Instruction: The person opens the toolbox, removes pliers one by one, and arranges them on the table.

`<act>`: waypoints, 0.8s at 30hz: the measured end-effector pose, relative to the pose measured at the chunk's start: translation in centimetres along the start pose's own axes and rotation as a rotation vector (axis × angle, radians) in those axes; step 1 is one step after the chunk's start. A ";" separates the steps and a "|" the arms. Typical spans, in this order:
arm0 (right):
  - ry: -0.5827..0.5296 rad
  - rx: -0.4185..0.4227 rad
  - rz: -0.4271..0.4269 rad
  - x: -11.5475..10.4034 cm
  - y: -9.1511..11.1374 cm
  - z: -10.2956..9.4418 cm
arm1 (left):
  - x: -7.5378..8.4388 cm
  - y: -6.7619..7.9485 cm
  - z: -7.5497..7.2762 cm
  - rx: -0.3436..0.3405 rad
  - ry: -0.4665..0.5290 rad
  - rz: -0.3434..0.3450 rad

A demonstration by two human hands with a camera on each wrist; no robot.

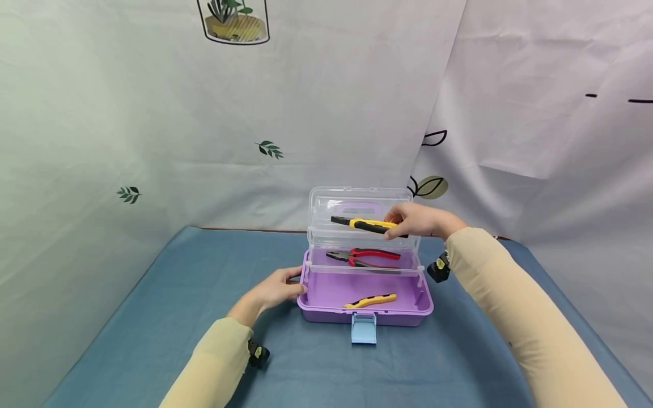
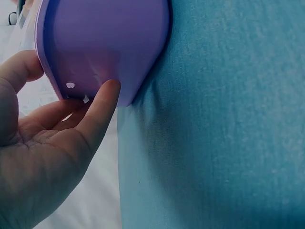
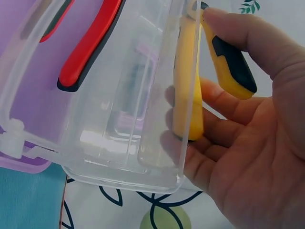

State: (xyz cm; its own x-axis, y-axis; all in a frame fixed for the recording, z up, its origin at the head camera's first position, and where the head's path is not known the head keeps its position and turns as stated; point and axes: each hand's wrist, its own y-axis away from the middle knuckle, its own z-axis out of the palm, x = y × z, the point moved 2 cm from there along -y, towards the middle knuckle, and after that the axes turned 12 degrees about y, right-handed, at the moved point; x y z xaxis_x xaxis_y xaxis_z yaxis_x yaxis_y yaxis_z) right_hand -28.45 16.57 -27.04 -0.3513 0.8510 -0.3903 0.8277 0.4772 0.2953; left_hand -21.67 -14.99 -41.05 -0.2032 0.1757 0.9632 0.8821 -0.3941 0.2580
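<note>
A purple toolbox (image 1: 326,317) with a clear lid (image 1: 326,198) raised stands on the table. My left hand (image 1: 278,290) holds its left end; in the left wrist view the thumb is at the rim and the fingers lie against the purple end wall (image 2: 109,43). Above the clear tray, my right hand (image 1: 419,220) grips yellow-and-black pliers (image 1: 363,224) by the handles, their dark nose pointing left. Red-handled pliers (image 1: 374,252) lie across the tray below. Down in the purple base rests a tool with a yellow handle (image 1: 374,300).
A light blue latch (image 1: 364,330) hangs down at the toolbox's front. Blue cloth (image 1: 168,317) covers the table. Behind it hangs a pale curtain (image 1: 204,113) with printed leaves.
</note>
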 end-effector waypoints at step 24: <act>0.097 0.362 -0.094 -0.4 1.7 2.8 | -0.2 0.8 0.2 -0.054 0.026 0.052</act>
State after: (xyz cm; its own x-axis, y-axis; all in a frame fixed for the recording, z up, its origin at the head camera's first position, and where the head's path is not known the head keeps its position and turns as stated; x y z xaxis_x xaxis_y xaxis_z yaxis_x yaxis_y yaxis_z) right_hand -25.63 16.41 -28.83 -0.4582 0.8325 -0.3116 0.8849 0.4603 -0.0712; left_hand -20.85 -15.11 -41.11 -0.1693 0.1309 0.9768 0.8678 -0.4501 0.2107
